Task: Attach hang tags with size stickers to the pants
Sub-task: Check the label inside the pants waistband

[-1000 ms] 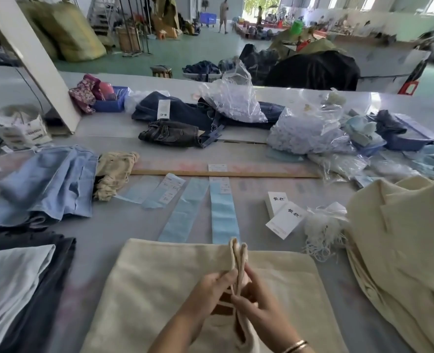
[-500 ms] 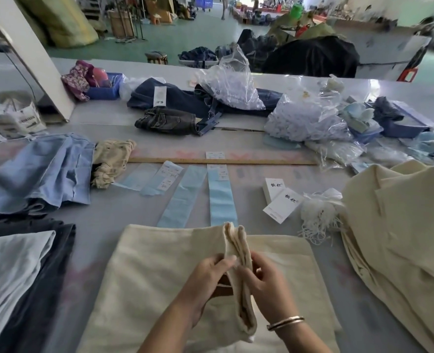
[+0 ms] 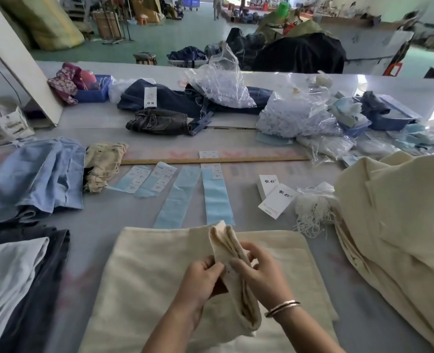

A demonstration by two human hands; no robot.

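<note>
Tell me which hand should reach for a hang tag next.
Right, probably. The white hang tags lie on the table ahead and to the right of the cream pants, nearer the right hand. Both hands now pinch the raised fold, so the left hand could hold it alone.

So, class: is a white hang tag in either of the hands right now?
No: both hands grip only cream pants; the hang tags lie on the table.
</note>
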